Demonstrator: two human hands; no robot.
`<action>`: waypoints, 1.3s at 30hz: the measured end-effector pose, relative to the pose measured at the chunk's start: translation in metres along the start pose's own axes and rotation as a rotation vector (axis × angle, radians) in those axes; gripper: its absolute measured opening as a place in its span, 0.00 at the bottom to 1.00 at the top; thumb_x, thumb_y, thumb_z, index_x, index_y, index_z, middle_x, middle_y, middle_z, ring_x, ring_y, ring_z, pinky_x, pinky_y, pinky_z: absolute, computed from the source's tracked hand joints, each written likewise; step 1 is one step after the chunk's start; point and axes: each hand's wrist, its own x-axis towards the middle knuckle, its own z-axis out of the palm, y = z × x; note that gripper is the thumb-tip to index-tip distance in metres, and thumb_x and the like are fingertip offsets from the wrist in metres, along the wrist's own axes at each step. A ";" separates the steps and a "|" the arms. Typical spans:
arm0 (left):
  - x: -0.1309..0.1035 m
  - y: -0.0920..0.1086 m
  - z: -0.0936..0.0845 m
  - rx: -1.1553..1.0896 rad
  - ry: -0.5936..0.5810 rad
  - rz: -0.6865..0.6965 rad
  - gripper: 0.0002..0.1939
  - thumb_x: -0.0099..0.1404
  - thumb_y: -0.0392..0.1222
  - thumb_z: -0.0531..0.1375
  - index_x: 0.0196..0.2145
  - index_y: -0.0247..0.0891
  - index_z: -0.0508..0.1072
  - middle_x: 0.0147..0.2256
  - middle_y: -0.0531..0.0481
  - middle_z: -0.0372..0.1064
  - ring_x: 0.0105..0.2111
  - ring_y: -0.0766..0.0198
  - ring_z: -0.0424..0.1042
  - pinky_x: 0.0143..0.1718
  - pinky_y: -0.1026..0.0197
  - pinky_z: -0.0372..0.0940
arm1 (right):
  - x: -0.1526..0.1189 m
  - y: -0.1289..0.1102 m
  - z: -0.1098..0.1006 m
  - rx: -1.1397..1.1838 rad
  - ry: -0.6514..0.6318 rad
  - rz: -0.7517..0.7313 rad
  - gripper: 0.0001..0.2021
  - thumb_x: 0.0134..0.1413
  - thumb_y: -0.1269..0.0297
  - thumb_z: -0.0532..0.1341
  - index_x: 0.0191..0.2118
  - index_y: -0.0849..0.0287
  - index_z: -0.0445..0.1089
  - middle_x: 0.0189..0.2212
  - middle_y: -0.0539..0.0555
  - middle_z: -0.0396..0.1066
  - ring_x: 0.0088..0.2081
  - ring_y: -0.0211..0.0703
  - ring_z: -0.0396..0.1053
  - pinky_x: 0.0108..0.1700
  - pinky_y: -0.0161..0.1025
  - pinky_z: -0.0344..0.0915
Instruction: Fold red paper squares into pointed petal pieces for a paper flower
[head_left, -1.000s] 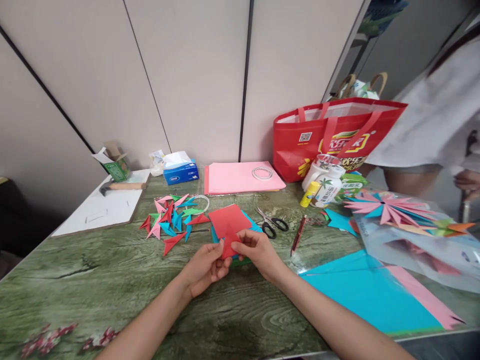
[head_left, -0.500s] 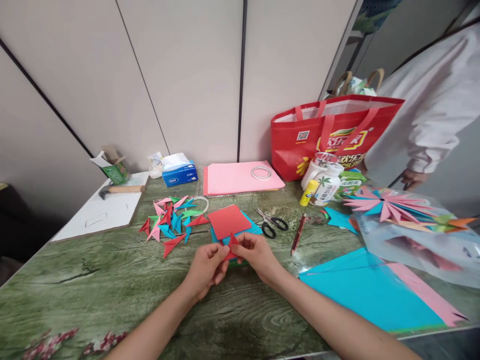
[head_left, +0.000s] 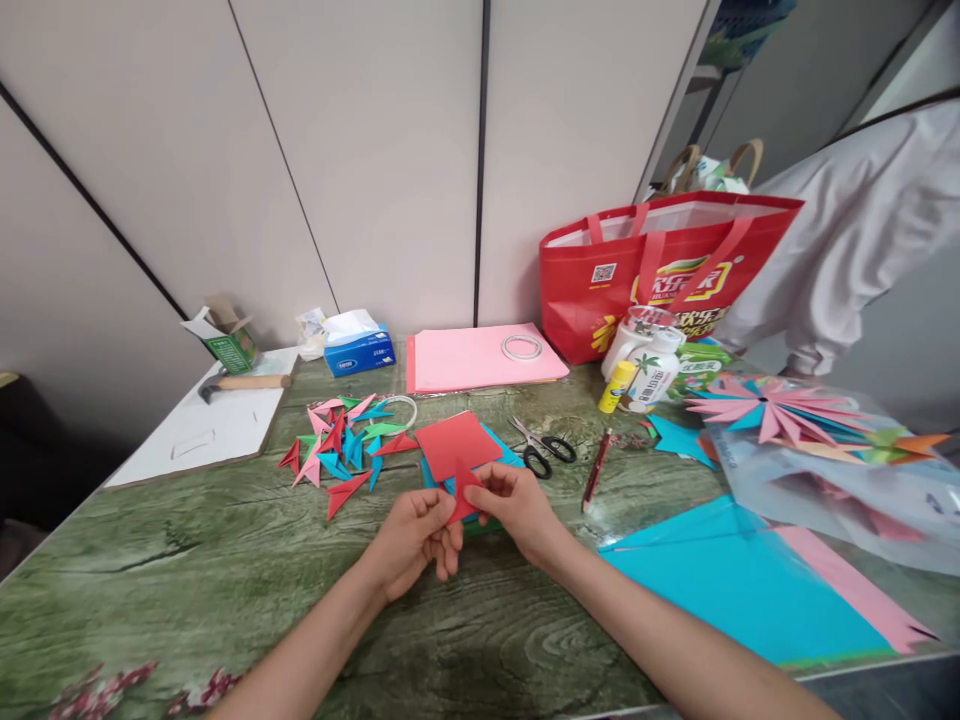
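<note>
A small folded red paper piece [head_left: 466, 496] is pinched between my two hands. My left hand [head_left: 416, 535] grips its left edge with thumb and fingers, and my right hand [head_left: 516, 503] pinches its right side. Just behind them lies a stack of square paper, a red sheet [head_left: 457, 446] on top and blue sheets [head_left: 504, 450] under it. To the left is a loose pile of folded paper pieces [head_left: 341, 445] in red, pink, blue and green. Black-handled scissors [head_left: 546, 452] and a dark red pencil [head_left: 597, 470] rest to the right of the stack.
Pink sheets [head_left: 465, 362] with a tape roll [head_left: 522, 347] lie at the back, beside a blue tissue box [head_left: 360, 350]. A hammer [head_left: 244, 381] rests on a white board [head_left: 202, 430]. On the right stand a red bag [head_left: 585, 290], glue stick [head_left: 616, 388], blue sheets [head_left: 742, 590] and another person [head_left: 840, 240].
Both hands keep hold of the red paper piece and have shifted only slightly; some left fingers stretch lower. The person at the right has moved, and their hand is now mostly hidden.
</note>
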 end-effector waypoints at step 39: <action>0.002 0.002 0.005 0.118 0.068 0.197 0.10 0.56 0.45 0.59 0.30 0.35 0.64 0.21 0.54 0.69 0.18 0.66 0.71 0.19 0.64 0.66 | -0.002 -0.002 0.000 -0.079 -0.053 -0.103 0.10 0.37 0.61 0.66 0.26 0.61 0.69 0.22 0.48 0.67 0.24 0.35 0.63 0.29 0.34 0.63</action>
